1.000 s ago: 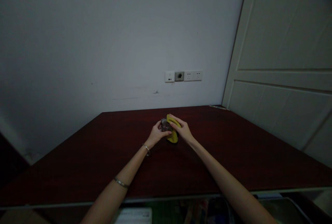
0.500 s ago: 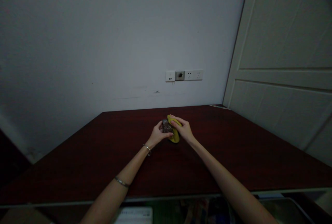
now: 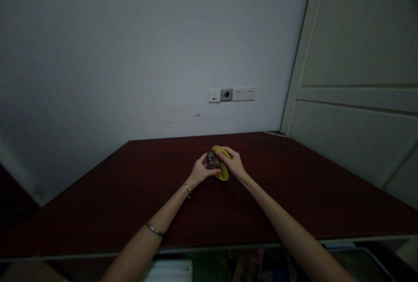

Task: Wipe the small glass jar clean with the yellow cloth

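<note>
Both arms reach out over a dark red table [image 3: 130, 203]. My left hand [image 3: 200, 171] is closed around a small dark, mottled object [image 3: 213, 160] held near the middle of the table. My right hand [image 3: 234, 162] is closed on a yellow cloth [image 3: 224, 172] and presses it against that dark object. The two hands touch each other. Part of the cloth hangs just under the fingers, close to the tabletop. What the dark object is cannot be made out in the dim light.
A white wall rises behind the table with a row of sockets [image 3: 231, 95]. A pale panelled door [image 3: 355, 77] stands at the right. Under the table's near edge lie a white box [image 3: 170, 270] and other dim items.
Both hands have shifted slightly to the right with the cloth and the dark object. The right fingers have moved over the object a little.
</note>
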`<state>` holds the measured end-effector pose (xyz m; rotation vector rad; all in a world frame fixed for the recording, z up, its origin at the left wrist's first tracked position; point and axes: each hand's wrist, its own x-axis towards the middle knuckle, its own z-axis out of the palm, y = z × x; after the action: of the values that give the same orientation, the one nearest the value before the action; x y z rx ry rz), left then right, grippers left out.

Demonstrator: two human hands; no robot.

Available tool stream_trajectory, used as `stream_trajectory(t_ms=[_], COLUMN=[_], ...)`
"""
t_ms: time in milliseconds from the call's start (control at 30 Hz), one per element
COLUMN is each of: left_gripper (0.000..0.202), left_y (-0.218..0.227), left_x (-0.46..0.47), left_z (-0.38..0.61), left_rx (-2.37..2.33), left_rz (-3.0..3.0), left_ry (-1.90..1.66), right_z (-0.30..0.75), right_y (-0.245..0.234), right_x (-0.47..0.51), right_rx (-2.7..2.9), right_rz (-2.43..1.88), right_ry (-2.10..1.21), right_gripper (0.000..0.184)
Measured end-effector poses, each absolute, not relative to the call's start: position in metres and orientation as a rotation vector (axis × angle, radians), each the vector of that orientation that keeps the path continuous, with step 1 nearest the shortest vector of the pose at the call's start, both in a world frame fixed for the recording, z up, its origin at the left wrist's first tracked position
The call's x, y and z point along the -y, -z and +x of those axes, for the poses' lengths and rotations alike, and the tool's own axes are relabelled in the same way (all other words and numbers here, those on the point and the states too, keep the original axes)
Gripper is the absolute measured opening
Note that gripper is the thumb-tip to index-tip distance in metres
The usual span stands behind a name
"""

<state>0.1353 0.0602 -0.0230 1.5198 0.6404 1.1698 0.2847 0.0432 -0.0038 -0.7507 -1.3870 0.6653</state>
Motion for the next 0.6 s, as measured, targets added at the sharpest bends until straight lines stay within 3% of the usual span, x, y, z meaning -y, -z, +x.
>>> stream_trajectory(t_ms=[200, 433, 600], left_gripper=[0.067, 0.072, 0.069], left_y=[0.027, 0.024, 0.027], left_x=[-0.066, -0.061, -0.065], left_z=[0.136, 0.136, 0.137], left_rx=[-0.608, -0.628, -0.620], left_rz=[1.508, 1.510, 1.496], left_ry=[-1.273, -1.206, -1.258], right_z=[0.283, 0.281, 0.280], right_y=[0.001, 0.001, 0.003], right_x=[-0.032, -0.039, -0.038], right_rx=[1.547, 1.349, 1.415], right_rz=[-0.656, -0.715, -0.682], right_ry=[-0.505, -0.728, -0.678], right_gripper=[0.017, 0.024, 0.022])
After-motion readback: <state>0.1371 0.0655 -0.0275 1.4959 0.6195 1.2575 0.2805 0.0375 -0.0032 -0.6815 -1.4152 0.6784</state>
